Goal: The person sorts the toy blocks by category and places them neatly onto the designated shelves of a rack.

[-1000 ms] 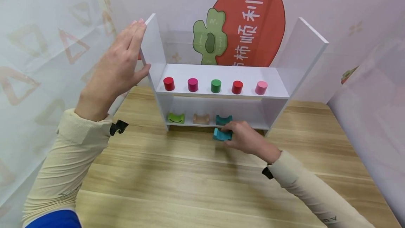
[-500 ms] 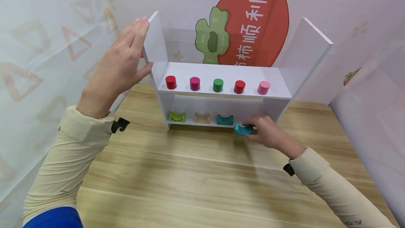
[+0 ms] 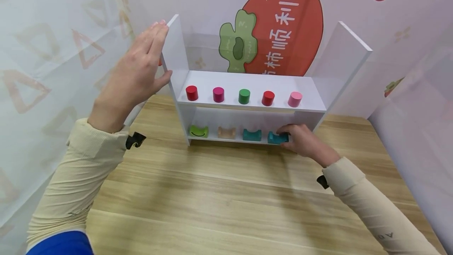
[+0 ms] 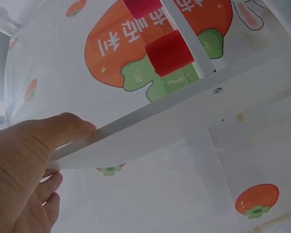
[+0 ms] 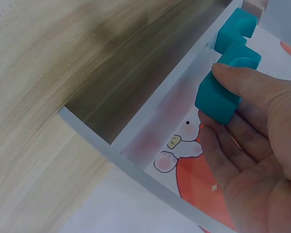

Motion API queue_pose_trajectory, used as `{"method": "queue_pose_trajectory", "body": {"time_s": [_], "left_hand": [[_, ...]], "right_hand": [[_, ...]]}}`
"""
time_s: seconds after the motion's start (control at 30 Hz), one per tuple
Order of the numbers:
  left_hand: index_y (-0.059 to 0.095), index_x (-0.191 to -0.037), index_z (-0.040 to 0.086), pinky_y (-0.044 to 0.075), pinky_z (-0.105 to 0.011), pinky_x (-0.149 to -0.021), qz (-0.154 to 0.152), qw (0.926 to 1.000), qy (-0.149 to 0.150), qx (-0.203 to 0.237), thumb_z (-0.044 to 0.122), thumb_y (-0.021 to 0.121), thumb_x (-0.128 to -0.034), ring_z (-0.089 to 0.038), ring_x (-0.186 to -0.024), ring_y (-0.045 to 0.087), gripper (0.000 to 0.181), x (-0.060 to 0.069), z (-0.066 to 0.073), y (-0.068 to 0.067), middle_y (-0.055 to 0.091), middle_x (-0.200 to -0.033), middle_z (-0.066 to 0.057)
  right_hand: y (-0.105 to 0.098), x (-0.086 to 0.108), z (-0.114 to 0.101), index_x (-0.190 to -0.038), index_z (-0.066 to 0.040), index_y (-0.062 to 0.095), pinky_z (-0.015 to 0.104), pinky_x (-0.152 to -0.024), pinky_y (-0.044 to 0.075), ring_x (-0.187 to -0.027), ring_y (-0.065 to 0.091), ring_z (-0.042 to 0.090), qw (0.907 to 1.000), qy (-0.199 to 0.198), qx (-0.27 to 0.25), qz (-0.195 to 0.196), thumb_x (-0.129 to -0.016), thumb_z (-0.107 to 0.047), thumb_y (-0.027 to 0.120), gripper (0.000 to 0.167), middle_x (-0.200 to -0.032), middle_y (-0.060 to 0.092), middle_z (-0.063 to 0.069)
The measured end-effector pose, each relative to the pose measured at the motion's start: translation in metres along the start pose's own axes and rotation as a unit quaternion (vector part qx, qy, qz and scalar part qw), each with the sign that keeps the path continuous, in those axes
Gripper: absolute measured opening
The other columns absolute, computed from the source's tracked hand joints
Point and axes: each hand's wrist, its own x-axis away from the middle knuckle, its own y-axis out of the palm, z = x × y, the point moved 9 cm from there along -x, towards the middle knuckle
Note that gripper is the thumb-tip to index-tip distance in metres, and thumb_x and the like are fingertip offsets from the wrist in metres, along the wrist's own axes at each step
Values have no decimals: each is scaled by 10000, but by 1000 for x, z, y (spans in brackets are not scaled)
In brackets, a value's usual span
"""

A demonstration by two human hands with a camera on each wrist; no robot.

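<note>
A white two-tier shelf (image 3: 247, 107) stands on the wooden table. My left hand (image 3: 132, 64) grips the upright left side panel (image 4: 136, 128), thumb on one face and fingers on the other. Between the thumb and fingers of my right hand (image 3: 306, 143) is a teal arch block (image 5: 223, 92), at the right of the lower tier. Left of it on that tier are another teal arch block (image 3: 252, 135), a tan arch block (image 3: 226, 133) and a green arch block (image 3: 199, 131) with a curved black line. The right hand partly covers the held block.
Along the upper tier stand several cylinders: a red one (image 3: 192, 93), a magenta one (image 3: 218, 95), a green one (image 3: 244, 96), a second red one (image 3: 268, 98) and a pink one (image 3: 295, 99). The right side panel (image 3: 343, 62) rises high beside them.
My right hand has carried the teal arch block rightward from in front of the shelf, then back onto the lower tier. The left hand stays on the panel.
</note>
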Motion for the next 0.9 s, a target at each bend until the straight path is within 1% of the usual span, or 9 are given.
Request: {"method": "queue_pose_trajectory", "body": {"time_s": [0.27, 0.43, 0.63, 0.9], "left_hand": [[276, -1635, -29, 226, -386, -1368, 31, 10000, -36, 38, -23, 748, -881, -347, -1616, 296, 890, 2, -1, 0, 341, -1707, -201], [276, -1632, -36, 223, -389, -1370, 49, 10000, 10, 36, -25, 754, -879, -354, -1614, 299, 892, 2, 0, 1, 345, -1702, -211], [278, -1633, -33, 228, -381, -1368, 92, 9999, 37, 17, -26, 746, -881, -343, -1615, 300, 885, 1, 0, 1, 349, -1701, -205], [271, -1637, -25, 227, -380, -1368, 49, 10000, 5, 17, -13, 760, -884, -336, -1620, 291, 898, 1, -1, 1, 342, -1707, -198]], "right_hand": [[4, -9, 7, -1195, 35, 756, 592, -1056, 582, -1128, 666, 364, 9998, 190, 103, -41, -839, -1, 856, 372, -1171, 750, 182], [7, -11, 11, -1214, 34, 745, 601, -1060, 578, -1135, 668, 374, 9994, 305, 117, -75, -845, -5, 852, 387, -1185, 741, 191], [10, -11, 15, -1210, 36, 744, 614, -1075, 564, -1136, 660, 383, 9992, 350, 156, -84, -842, -7, 856, 388, -1183, 733, 197], [11, -14, 17, -1225, 23, 744, 624, -1093, 551, -1152, 641, 382, 9990, 371, 195, -126, -850, -23, 855, 394, -1203, 720, 195]]}}
